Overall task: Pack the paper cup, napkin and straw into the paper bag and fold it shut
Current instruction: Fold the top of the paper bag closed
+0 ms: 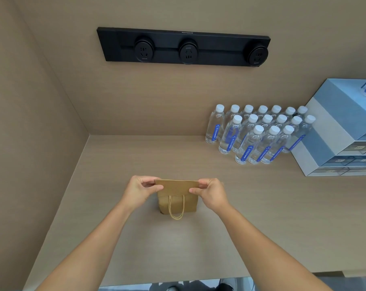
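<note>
A small brown paper bag point(178, 201) stands on the beige counter in front of me. Its top is bent over toward me into a flat flap, and a twine handle loop hangs down its front face. My left hand point(140, 191) pinches the left end of the flap between thumb and fingers. At the flap's right end my right hand point(210, 193) pinches it the same way. The paper cup, napkin and straw are not visible anywhere; the bag's inside is hidden.
Several water bottles point(259, 133) with white caps and blue labels stand in rows at the back right. A grey-blue drawer unit point(333, 131) sits at the far right. A black socket strip point(184, 48) is mounted on the back wall. A side wall closes the left.
</note>
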